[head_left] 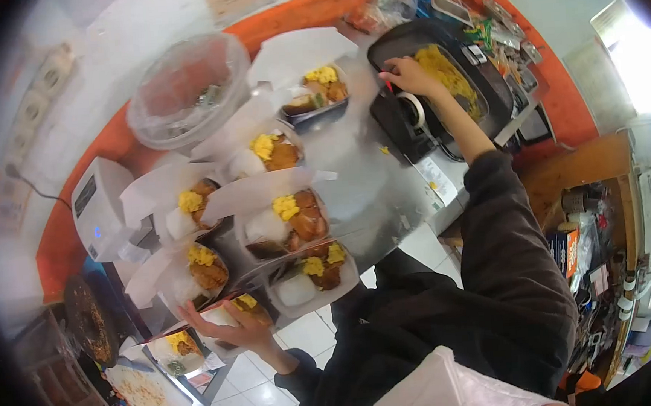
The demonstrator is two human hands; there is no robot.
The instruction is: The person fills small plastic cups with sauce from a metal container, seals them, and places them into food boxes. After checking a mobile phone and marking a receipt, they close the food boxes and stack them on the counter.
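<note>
My left hand [240, 331] grips the side of a paper food box [219, 316] near the table's front edge; scrambled egg shows in it, part of it hidden by my fingers. My right hand [411, 75] reaches over the near rim of a black pan [386, 48] that holds yellow scrambled egg [449, 77]. Its fingers are bent together beside a small red part; what they pinch is too small to make out. Open boxes stand between my hands, among them one with rice, fried meat and egg [308, 218] and another [316, 277].
More filled boxes [316, 90] stand toward the back. A lined plastic bin [189, 92] and a white device [103, 207] are at the left. A black object with a white ring [412, 110] lies by the pan. Utensils and packets [506, 36] crowd the far right.
</note>
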